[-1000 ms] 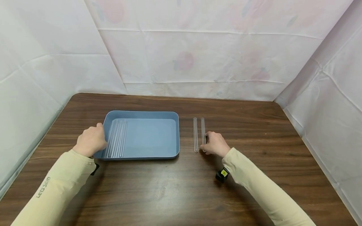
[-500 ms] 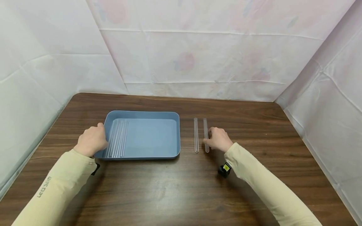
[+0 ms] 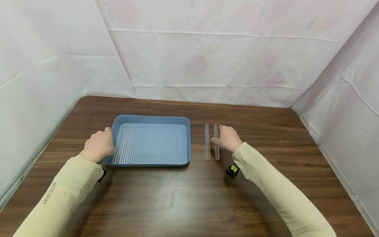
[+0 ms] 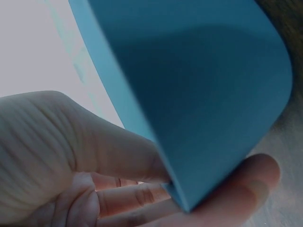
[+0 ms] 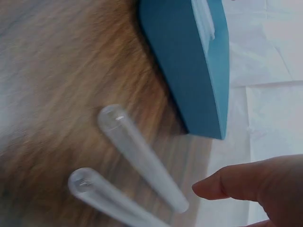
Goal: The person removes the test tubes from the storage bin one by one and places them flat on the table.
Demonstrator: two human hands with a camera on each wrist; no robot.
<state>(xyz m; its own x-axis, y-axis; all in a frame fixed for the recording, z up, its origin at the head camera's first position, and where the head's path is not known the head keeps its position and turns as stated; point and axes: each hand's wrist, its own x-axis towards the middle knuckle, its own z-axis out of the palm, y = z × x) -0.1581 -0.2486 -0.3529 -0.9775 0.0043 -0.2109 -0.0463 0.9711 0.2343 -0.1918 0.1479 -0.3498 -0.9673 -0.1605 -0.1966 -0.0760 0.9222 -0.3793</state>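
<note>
In the head view my left hand (image 3: 99,144) grips the left side of a blue tray (image 3: 160,144). The left wrist view shows the thumb over the tray's rim (image 4: 147,123) and fingers beneath its corner. Several clear test tubes (image 3: 125,144) lie side by side along the tray's left end. Two more test tubes lie on the table right of the tray: one nearer to it (image 3: 207,141) and one farther right (image 3: 217,153). My right hand (image 3: 228,138) is over the upper part of the farther one, thumb and fingers spread; in the right wrist view the thumb (image 5: 222,184) is apart from both tubes.
The brown wooden table (image 3: 171,200) extends in front of the tray and to the right of my right hand. White cloth walls (image 3: 207,59) with faint fruit prints enclose its back and sides.
My right hand has slid away from me, from the near part of the farther tube toward its far end. That tube has shifted slightly right. The left hand stays on the tray.
</note>
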